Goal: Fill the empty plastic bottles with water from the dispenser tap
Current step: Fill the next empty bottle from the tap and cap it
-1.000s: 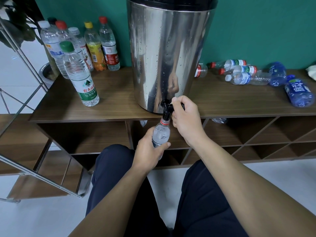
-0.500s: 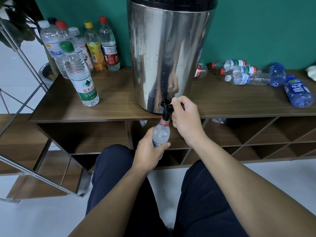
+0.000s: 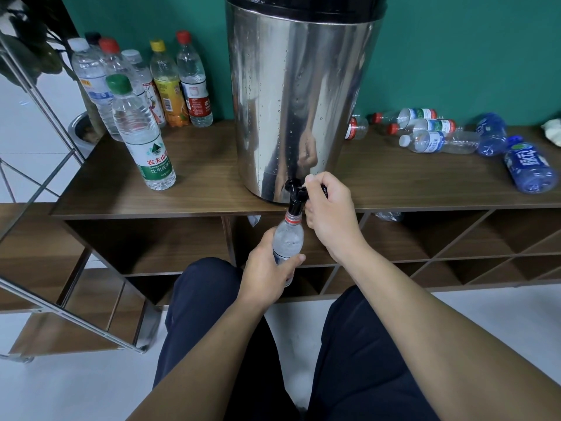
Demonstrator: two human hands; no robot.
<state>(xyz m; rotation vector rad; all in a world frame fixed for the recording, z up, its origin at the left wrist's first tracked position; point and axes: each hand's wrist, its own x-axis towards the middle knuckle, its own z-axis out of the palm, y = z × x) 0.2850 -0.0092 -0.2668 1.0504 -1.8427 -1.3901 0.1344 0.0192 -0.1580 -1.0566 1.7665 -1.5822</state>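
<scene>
A green wall backs a long brown desk (image 3: 212, 165) with open shelf compartments beneath it, over a pale floor. From my remote seat I see the left hand (image 3: 267, 268) curled round the lower body of a clear plastic bottle (image 3: 288, 241), thumb across the front, holding it upright with its red-ringed neck directly under the black tap (image 3: 296, 196). The grip is firm: fingers wrapped, thumb tip showing on the bottle's right side. The right hand (image 3: 329, 208) is closed on the tap's lever, knuckles up, fingers bent round the black handle just beside the bottle's mouth. Water shows in the upper part of the bottle; I cannot tell the exact level.

Against the frames from a second and half a second ago, I see almost no difference: both hands keep the same hold and the bottle stays at the tap.

The tap juts from the foot of a tall steel dispenser (image 3: 303, 95) at the desk's front edge. To its left stand capped bottles, a green-capped bottle (image 3: 141, 138) nearest the front, with the upright bottles (image 3: 179, 86) grouped behind it by the wall. To the right lie empty clear bottles (image 3: 431, 132) on their sides, and two blue bottles (image 3: 529, 168) beyond them. My dark trousers (image 3: 364, 360) fill the lower view.
</scene>
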